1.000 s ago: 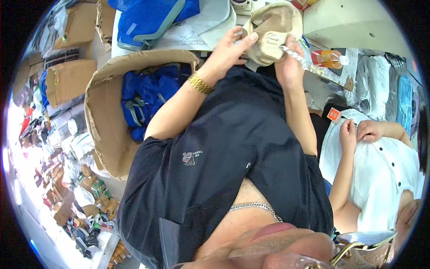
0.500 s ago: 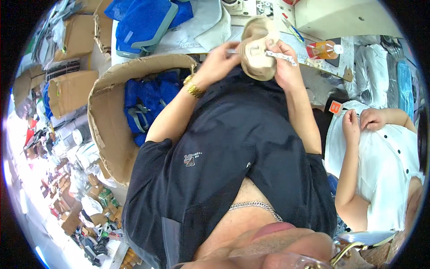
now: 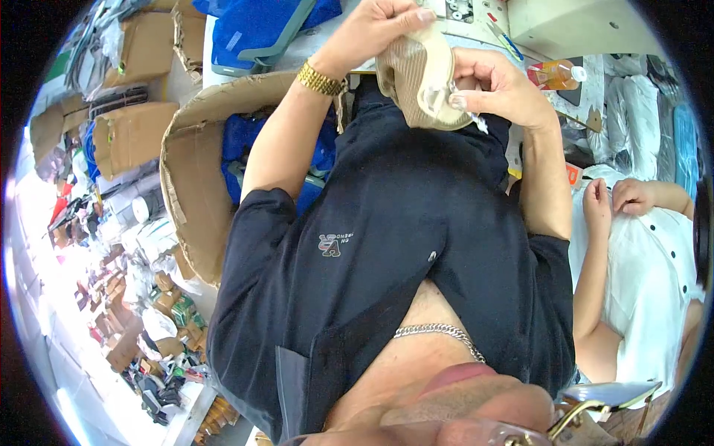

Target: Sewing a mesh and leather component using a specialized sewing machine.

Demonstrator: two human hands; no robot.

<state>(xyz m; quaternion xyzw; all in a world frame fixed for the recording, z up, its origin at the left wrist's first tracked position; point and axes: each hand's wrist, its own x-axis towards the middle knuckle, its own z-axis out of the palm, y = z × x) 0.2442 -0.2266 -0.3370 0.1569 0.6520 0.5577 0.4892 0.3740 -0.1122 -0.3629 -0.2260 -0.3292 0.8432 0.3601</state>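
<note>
So the beige mesh piece just got turned round: left hand has moved up to pinch its top edge, right hand grips the lower rim (two-sided hold now), all above the lap, just beside the counter.

beige mesh piece with cream band, blue cloth with grey trim, brown cardboard box, gold bracelet

White worktable: grey-trimmed blue fabric piece at left; slim blue tool farther right; near right end, bottle of orange liquid, dark flat item beside it.
</note>
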